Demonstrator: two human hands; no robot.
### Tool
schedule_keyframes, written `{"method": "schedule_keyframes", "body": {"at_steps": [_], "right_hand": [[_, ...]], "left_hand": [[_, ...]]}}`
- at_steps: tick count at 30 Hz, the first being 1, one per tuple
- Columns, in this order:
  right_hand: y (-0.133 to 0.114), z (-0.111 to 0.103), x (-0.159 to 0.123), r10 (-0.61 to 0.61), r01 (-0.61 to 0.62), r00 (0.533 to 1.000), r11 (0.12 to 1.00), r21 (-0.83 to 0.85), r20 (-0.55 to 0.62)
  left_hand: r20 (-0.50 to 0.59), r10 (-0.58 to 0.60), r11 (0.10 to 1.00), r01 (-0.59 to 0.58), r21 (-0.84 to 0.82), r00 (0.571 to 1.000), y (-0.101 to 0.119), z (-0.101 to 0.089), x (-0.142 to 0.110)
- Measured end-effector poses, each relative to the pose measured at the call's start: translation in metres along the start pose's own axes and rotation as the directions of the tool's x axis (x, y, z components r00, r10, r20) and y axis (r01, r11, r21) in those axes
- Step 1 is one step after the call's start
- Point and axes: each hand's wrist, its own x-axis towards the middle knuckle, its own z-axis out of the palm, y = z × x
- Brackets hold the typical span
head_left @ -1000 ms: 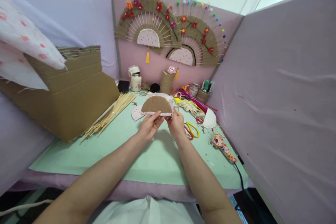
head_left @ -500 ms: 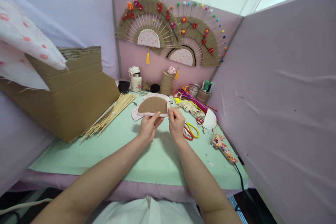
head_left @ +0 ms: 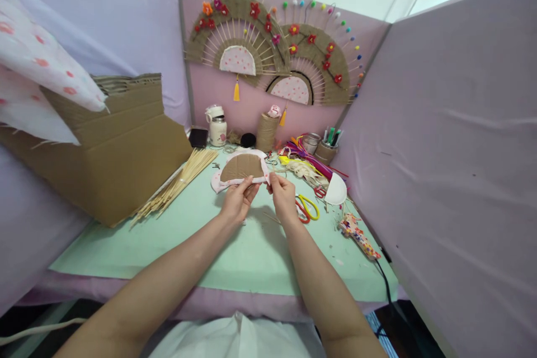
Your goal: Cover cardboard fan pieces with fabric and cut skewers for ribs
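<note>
Between my hands, above the table, is a half-round piece of brown cardboard [head_left: 242, 167] edged with white cloth that has pinkish-red spots [head_left: 217, 181]. The cloth is folded over the curved rim and along the straight edge, and a loose flap sticks out at the left. My left hand [head_left: 239, 199] pinches the lower straight edge near its middle, thumb on top. At the right corner my right hand [head_left: 282, 193] pinches the cloth between thumb and fingers. Scissors with red and yellow handles [head_left: 308, 208] lie just right of my right hand.
Bamboo sticks [head_left: 178, 183] lie left beside a large cardboard sheet [head_left: 126, 162]. A patterned glue gun [head_left: 357, 236] with a cord rests at the right, near a white half-round piece [head_left: 336, 189]. Behind stand a twine spool [head_left: 267, 131], a bottle [head_left: 217, 127] and a pen holder [head_left: 326, 152]. Decorated fans [head_left: 237, 8] hang above.
The cloth at the right corner has been drawn inward and down, over the cardboard's edge. My right hand has shifted slightly; my left hand keeps its hold.
</note>
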Motion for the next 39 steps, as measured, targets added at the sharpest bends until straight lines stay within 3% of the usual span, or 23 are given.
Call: {"method": "schedule_keyframes", "body": {"at_steps": [12,19,24,31,39], "right_hand": [[-0.004,0.015,-0.010,-0.029,0.027,0.984,1.000,-0.014,-0.173],[0.003,0.009,-0.005,0.046,-0.039,0.998,0.989,0.141,-0.048],[0.002,0.009,-0.005,-0.006,0.007,0.998,1.000,0.015,-0.057],[-0.003,0.010,-0.008,-0.011,0.009,0.995,1.000,-0.020,-0.097],[0.013,0.000,0.006,0.139,-0.129,0.990,0.960,0.249,-0.022]], "left_hand": [[0.046,0.045,0.999,-0.046,0.022,0.998,-0.007,0.002,-0.006],[-0.012,-0.008,0.999,0.008,-0.031,1.000,-0.003,0.001,-0.001],[-0.017,-0.024,0.999,0.023,-0.045,1.000,-0.004,0.001,0.000],[0.018,0.014,1.000,-0.014,-0.022,1.000,-0.006,0.000,0.000],[0.045,-0.057,0.998,0.057,0.016,0.997,-0.005,0.001,-0.003]]}}
